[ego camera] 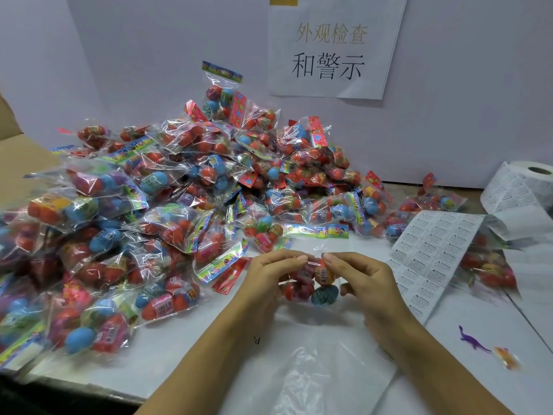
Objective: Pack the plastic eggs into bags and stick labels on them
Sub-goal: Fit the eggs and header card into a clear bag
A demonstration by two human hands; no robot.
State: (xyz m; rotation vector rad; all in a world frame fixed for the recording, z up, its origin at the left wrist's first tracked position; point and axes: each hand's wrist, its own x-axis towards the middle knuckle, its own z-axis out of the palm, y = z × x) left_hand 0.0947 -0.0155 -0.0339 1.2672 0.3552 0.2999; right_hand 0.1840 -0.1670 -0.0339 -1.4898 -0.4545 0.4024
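Slippage risk: both hands pinch one bag of plastic eggs point(311, 284) at its neck.
Left hand point(270, 277) and right hand point(363, 280) grip thin film; eggs could spill, or a label from the sheet point(431, 253) could wrinkle.

There is a single view, from a wide-angle camera worn on the person's head. It looks forward and down over the white counter point(185, 348) from its near edge toward the pale back wall point(463, 85), where a white paper sign with printed characters point(332, 49) hangs. It sits close: both forearms enter from the bottom edge, and straight lines bow near the frame's sides.
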